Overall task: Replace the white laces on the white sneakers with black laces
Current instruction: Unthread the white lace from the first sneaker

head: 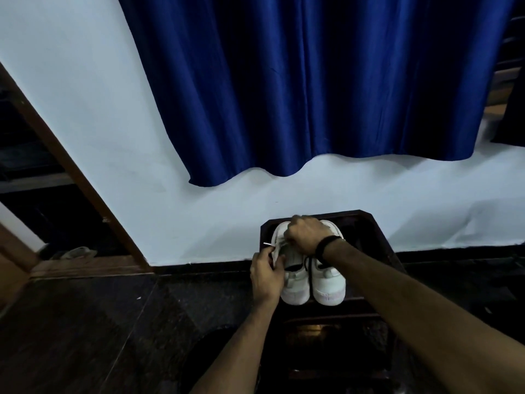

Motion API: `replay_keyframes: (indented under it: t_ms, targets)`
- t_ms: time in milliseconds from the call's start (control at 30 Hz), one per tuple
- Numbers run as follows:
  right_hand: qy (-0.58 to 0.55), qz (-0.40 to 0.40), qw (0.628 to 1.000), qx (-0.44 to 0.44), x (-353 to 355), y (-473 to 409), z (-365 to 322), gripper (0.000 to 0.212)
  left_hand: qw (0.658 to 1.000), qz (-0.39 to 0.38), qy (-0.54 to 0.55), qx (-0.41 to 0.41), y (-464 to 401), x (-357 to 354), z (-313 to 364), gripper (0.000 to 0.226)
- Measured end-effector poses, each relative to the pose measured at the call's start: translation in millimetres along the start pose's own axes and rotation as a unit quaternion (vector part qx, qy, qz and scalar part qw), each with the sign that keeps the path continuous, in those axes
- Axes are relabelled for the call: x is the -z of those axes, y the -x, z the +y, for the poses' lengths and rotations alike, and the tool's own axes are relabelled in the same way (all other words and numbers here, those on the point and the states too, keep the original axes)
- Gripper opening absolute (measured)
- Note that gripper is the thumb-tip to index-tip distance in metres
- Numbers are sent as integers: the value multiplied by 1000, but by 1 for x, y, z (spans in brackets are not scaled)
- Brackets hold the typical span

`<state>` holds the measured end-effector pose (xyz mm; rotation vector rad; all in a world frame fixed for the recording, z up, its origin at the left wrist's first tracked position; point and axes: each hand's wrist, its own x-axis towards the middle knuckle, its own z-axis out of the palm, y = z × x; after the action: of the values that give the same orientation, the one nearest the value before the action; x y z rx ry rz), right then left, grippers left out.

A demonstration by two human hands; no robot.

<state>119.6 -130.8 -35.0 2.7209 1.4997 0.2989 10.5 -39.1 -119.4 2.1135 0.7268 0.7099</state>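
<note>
Head view only: looks forward-down, wall ahead, floor below.

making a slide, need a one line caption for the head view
Left hand pinches a white lace while the right hand grips the white sneakers on a dark stool.

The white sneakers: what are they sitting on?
The white sneakers stand side by side on a small dark stool by the wall. The right hand covers their toes, and the left hand pinches a white lace. The surface beneath them is hidden.
</note>
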Motion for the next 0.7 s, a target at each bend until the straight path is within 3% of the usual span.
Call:
replay_keyframes:
  t_ms: [67, 167, 267, 400, 467, 567, 700]
  targets:
    - [-63, 66, 994, -66, 6, 0, 8, 22, 1000, 2, -2, 8, -1, 0, 1, 27]
    - [-205, 153, 931, -259, 19, 2, 32, 25, 1000, 10, 2, 4, 2, 1, 2, 31]
    - [-220, 110, 904, -349, 19, 11, 53, 26, 998, 5, -58, -34, 4, 3, 10, 36]
    - [-273, 131, 911, -281, 6, 21, 44, 32, 961, -41, -191, -194, -19, 6, 18, 43]
    - [-312, 94, 913, -245, 0, 23, 30, 25, 947, -83, -224, -216, -31, 8, 22, 34]
    - [-292, 21, 931, -220, -14, 27, 14, 36, 932, -82, -264, -234, -39, 5, 27, 27]
    - [-331, 68, 905, -260, -30, 33, 10, 29, 925, -45, -281, -252, -39, 1, 33, 12]
